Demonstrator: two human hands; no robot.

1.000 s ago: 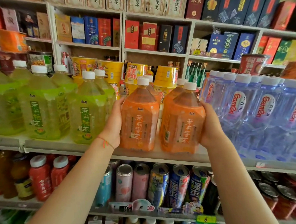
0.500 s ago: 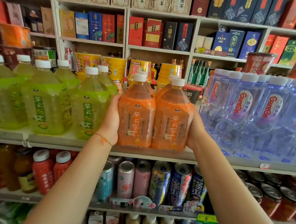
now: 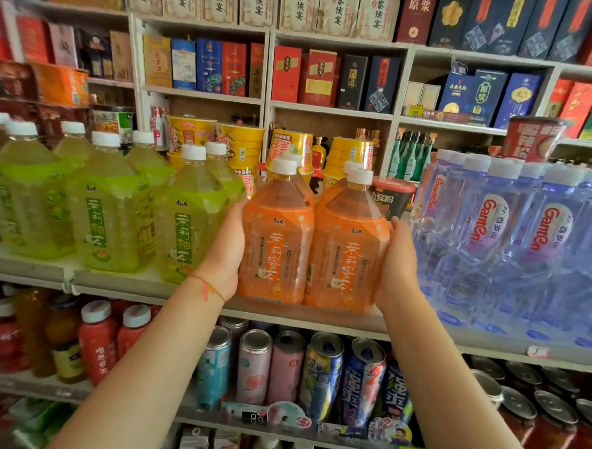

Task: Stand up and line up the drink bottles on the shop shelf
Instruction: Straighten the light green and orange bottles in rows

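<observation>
Two orange tea bottles with white caps are seen standing upright and side by side at the front edge of the shop shelf point(image 3: 154, 280), their sides touching. The left orange bottle point(image 3: 275, 247) is grasped by the left hand point(image 3: 225, 251), whose palm is pressed against the bottle's outer side with the fingers wrapped behind it; a thin red string point(image 3: 209, 286) is worn at that wrist. The right orange bottle point(image 3: 348, 258) is grasped in the same way by the right hand point(image 3: 398, 264), the thumb being laid along its outer edge. Further orange bottles of the same kind are partly seen directly behind the front pair. Just to the left, a group of green tea bottles point(image 3: 110, 214) is ranged upright in rows on the same shelf, the nearest of them standing just beside the left hand. To the right, clear water bottles point(image 3: 513, 242) with red lettering are packed closely, near the right hand. On the shelf below, upright drink cans point(image 3: 317, 373) are lined up in the middle, with red-labelled bottles point(image 3: 98, 341) at the left. Yellow cup containers point(image 3: 240, 149) are stacked behind the bottles, and boxed goods point(image 3: 316, 77) are arranged on the upper shelves.
</observation>
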